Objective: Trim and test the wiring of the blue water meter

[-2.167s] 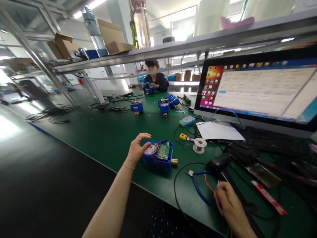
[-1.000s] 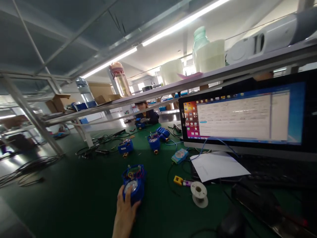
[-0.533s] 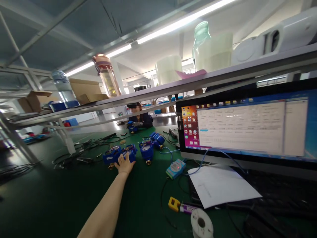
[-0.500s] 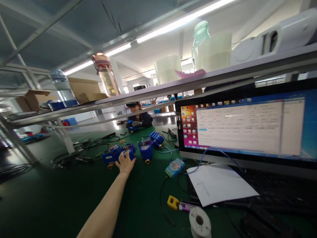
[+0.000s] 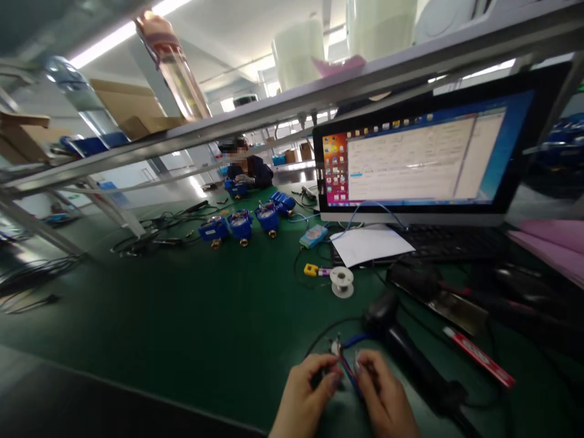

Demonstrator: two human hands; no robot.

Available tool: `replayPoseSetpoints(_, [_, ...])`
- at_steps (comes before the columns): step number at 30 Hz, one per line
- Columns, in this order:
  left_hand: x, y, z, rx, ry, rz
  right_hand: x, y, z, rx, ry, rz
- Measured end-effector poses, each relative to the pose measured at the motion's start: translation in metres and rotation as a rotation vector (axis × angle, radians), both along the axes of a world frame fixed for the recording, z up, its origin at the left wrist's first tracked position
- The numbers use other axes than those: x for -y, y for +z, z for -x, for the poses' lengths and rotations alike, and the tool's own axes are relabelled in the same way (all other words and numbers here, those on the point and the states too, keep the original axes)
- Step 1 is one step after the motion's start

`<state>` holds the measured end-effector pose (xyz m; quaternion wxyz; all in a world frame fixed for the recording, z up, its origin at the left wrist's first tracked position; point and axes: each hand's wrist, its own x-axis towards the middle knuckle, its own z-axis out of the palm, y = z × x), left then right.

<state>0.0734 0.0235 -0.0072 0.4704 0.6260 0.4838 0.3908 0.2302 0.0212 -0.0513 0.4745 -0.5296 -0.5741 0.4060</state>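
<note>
In the head view, the left hand (image 5: 303,392) and the right hand (image 5: 385,389) are hovering close together above the near part of the green desk (image 5: 191,322). The fingers of both are curling inward around the blue-handled pliers (image 5: 358,339), which are lying between and just beyond them; blur is hiding detail, so I cannot tell whether either hand is gripping anything. A black scanner (image 5: 413,356) is lying just beside the right hand. Farther off, a wire spool (image 5: 342,281) is standing near a paper sheet (image 5: 371,244), and blue meters (image 5: 239,226) are sitting in a row.
</note>
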Motion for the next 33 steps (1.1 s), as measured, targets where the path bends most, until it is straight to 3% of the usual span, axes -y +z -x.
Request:
replayPoseSetpoints(3, [0.014,-0.018,-0.023,0.276,0.136,0.091,0.002,-0.003,0.011,-0.046,0.054,-0.091])
replayPoseSetpoints(5, [0.017,-0.027,-0.03,0.423,0.277,0.094,0.005,-0.004,0.014,-0.063,0.044,-0.131])
replayPoseSetpoints(7, [0.019,-0.032,-0.032,0.515,0.331,0.108,0.009,-0.004,0.014,-0.098,0.047,-0.143])
replayPoseSetpoints(14, [0.025,-0.023,-0.03,0.849,0.261,0.254,0.02,-0.005,0.012,-0.37,0.176,-0.025])
replayPoseSetpoints(17, [0.028,-0.019,-0.032,0.917,0.19,0.322,0.023,-0.008,0.01,-0.351,0.195,-0.041])
replayPoseSetpoints(21, [0.035,-0.017,-0.034,0.798,0.288,0.175,0.028,-0.004,0.002,-0.151,0.086,-0.245])
replayPoseSetpoints(24, [0.04,-0.019,-0.033,0.578,0.402,-0.012,0.035,0.013,-0.006,0.033,-0.007,-0.326])
replayPoseSetpoints(29, [0.045,-0.019,-0.029,0.256,0.382,-0.201,0.05,0.047,-0.012,0.33,-0.056,-0.575])
replayPoseSetpoints(33, [0.047,-0.017,-0.031,0.082,0.372,-0.319,0.053,0.054,-0.014,0.507,-0.104,-0.662])
